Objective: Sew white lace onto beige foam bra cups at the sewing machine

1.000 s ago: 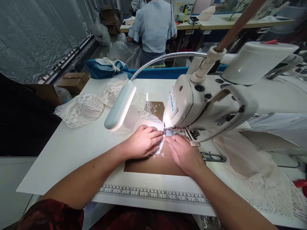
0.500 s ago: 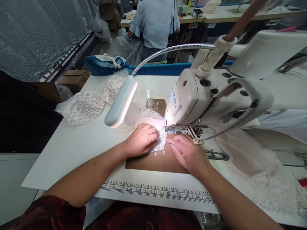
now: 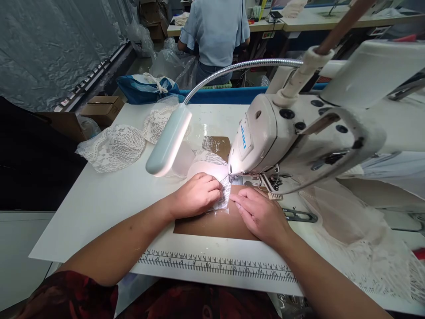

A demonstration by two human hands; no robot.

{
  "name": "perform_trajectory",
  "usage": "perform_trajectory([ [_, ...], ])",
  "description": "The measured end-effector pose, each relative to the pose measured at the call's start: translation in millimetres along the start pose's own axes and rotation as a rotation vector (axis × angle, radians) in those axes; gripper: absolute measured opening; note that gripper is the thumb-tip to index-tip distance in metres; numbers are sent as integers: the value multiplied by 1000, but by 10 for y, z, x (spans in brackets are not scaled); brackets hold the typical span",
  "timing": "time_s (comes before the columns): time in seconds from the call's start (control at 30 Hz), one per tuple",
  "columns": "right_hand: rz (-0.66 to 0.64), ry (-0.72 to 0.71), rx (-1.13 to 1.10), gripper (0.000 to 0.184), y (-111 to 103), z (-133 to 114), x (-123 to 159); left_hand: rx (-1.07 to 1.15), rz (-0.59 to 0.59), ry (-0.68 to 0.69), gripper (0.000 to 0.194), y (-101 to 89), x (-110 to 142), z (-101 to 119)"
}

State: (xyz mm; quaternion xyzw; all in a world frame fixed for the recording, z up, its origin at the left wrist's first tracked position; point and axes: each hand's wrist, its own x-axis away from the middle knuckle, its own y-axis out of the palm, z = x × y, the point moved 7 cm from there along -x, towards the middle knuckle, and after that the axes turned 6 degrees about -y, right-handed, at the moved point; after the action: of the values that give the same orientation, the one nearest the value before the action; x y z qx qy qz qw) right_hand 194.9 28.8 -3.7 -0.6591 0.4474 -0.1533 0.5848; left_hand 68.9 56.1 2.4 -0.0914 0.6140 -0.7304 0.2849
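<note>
A white lace bra cup [image 3: 224, 195] lies partly under the needle area of a white sewing machine [image 3: 257, 133]. My left hand [image 3: 199, 195] rests on the cup with its fingers curled together, pinching the lace just left of the needle. Beneath the work is a brown plate [image 3: 206, 226] on the tabletop. On that plate, to the right, my right hand [image 3: 260, 215] lies with its index finger stretched to the lace's right edge. Its fingers hold nothing that I can see. The cup's far part shows beyond my left knuckles, below the lamp.
A grey lamp head [image 3: 169, 139] on a bent metal neck hangs left of the needle. More lace cups [image 3: 113, 148] lie at the table's left. Sheer lace fabric [image 3: 361, 239] spreads at the right. A ruler strip [image 3: 215, 265] runs along the front edge. Ahead sits a person [image 3: 215, 35].
My left fingers have shifted slightly right over the lace, covering more of it. My right hand has barely moved. The view has shifted slightly.
</note>
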Motion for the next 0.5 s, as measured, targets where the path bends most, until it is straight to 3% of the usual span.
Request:
perform_trajectory([
  [0.5,-29,-121,-105,29,12,-81,52,85,-15,-39,24,-11,40,-50],
])
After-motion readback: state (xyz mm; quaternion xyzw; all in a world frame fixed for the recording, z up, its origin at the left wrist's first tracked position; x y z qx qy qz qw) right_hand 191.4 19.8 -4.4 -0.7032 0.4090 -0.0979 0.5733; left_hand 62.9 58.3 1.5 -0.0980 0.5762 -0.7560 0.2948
